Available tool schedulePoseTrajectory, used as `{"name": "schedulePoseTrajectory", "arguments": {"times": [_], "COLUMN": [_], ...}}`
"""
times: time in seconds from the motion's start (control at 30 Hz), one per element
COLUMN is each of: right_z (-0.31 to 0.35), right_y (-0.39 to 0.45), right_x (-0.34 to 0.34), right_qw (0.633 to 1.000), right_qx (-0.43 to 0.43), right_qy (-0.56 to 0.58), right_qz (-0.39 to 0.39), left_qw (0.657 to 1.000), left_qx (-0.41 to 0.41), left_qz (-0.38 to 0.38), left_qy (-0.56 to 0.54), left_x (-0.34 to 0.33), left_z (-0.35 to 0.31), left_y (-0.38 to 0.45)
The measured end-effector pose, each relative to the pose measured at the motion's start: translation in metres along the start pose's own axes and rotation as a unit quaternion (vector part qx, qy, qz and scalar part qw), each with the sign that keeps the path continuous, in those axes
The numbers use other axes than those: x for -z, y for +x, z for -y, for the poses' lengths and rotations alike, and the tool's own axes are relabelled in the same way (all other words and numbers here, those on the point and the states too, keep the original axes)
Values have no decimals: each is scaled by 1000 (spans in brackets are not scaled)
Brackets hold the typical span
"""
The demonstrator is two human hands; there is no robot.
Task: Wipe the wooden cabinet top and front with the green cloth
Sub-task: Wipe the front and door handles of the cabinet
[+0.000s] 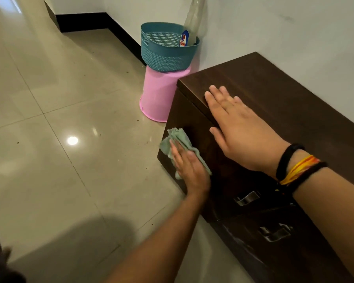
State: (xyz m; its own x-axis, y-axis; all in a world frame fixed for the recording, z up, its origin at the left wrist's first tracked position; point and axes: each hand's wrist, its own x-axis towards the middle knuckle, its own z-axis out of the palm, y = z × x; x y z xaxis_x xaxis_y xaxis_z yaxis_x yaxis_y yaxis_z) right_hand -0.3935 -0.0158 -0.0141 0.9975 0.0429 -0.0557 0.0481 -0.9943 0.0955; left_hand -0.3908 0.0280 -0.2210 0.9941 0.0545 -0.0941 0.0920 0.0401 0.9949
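Observation:
A low dark wooden cabinet (284, 94) stands against the white wall at the right. My left hand (189, 166) presses the crumpled green cloth (177, 138) flat against the cabinet's front, near its left corner. My right hand (237, 127) lies flat with fingers spread on the front edge of the cabinet top, holding nothing. Black and yellow bands circle my right wrist. Part of the cloth is hidden under my left palm.
Two metal handles (246, 198) (274, 233) sit on the cabinet front lower down. A pink upturned bucket (158, 94) stands left of the cabinet, with a teal basket (164, 54) on it holding a clear bottle (192, 23). Glossy tiled floor (59, 119) spreads to the left.

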Motion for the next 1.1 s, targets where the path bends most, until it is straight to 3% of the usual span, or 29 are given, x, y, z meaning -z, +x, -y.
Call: {"name": "schedulePoseTrajectory", "arguments": {"times": [0.13,0.2,0.3,0.33,0.37,0.5,0.53,0.6,0.7,0.8,0.87,0.93,0.97,1.03,1.1], "right_z": [2,4,3,2,1,3,4,4,2,2,3,2,2,0,-1], "right_y": [-1,-1,0,1,2,-2,-3,-3,0,0,-2,-2,-2,-2,-1], "right_x": [-1,1,4,4,4,1,1,1,2,0,-1,0,0,0,1], "right_qw": [999,999,998,998,998,998,998,998,998,999,999,999,999,999,999], "right_qx": [26,30,33,32,32,28,27,32,34,32,28,27,28,29,28], "right_qy": [-17,-27,-26,-26,-27,-39,-45,-49,-40,-37,-34,-30,-27,-22,-16], "right_qz": [15,34,44,42,39,31,29,20,18,23,24,17,17,16,19], "left_qw": [993,998,996,996,998,973,972,988,998,982,966,972,982,996,989], "left_qx": [115,64,-86,-91,-60,226,230,139,55,186,255,226,172,-25,-111], "left_qz": [-12,7,10,7,2,10,35,66,34,1,8,52,74,84,81], "left_qy": [-31,-17,11,7,-1,-50,-44,-26,-10,-23,-38,-44,-38,-8,50], "left_x": [9,7,-1,-1,0,12,9,-2,-7,6,9,6,5,8,4], "left_z": [14,4,-11,-12,-7,27,24,11,17,53,57,35,27,26,33], "left_y": [20,-2,-1,12,23,-3,-30,-78,-52,5,-10,-63,-88,-102,-53]}}
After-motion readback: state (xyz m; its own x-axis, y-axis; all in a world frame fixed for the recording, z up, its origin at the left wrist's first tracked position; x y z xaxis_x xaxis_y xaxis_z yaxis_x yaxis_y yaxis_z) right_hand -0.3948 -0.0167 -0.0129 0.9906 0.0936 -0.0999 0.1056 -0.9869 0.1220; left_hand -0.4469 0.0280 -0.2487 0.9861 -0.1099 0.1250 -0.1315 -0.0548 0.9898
